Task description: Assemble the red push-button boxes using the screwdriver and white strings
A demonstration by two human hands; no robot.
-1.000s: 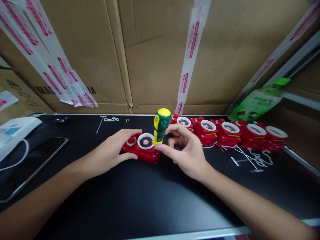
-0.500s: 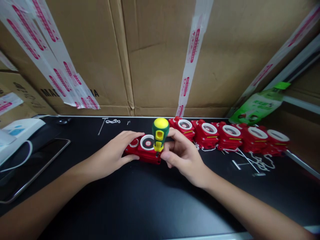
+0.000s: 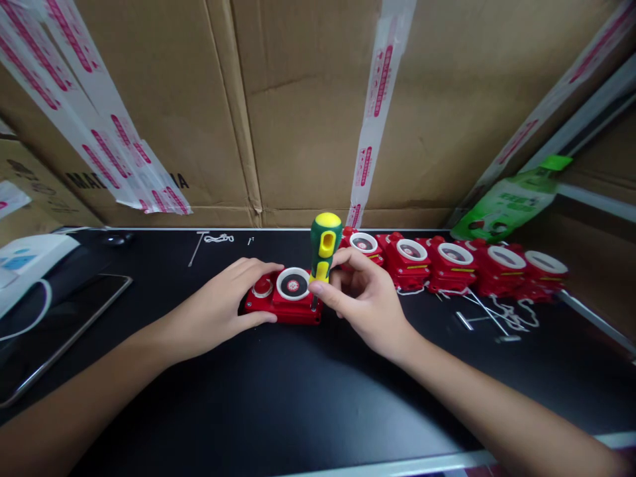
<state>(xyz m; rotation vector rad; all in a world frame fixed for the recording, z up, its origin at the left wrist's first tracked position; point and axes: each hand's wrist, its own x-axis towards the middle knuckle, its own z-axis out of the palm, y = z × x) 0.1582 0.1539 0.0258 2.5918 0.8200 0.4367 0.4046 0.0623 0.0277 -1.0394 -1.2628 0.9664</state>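
A red box-shaped device (image 3: 285,310) with a white ring around a dark round face and a red knob lies on the black table in front of me. My left hand (image 3: 231,301) grips its left end between thumb and fingers. In my right hand (image 3: 365,291) is a screwdriver (image 3: 326,242) with a green and yellow handle, pinched low on the handle. It stands nearly upright, its shaft pointing down at the device's right front corner. Whether the tip sits in a screw I cannot tell.
Several similar red devices (image 3: 452,265) stand in a row at the right, with small metal hammers (image 3: 487,321) and white cord before them. A green bottle (image 3: 511,202) leans behind. At left lie a phone (image 3: 64,338), a mouse (image 3: 118,239) and a thin metal rod (image 3: 196,248). Cardboard (image 3: 308,132) walls the back.
The screwdriver has risen slightly and shifted right, and my right thumb and fingers have moved on its handle. My left hand stays on the device. The view has shifted a little.
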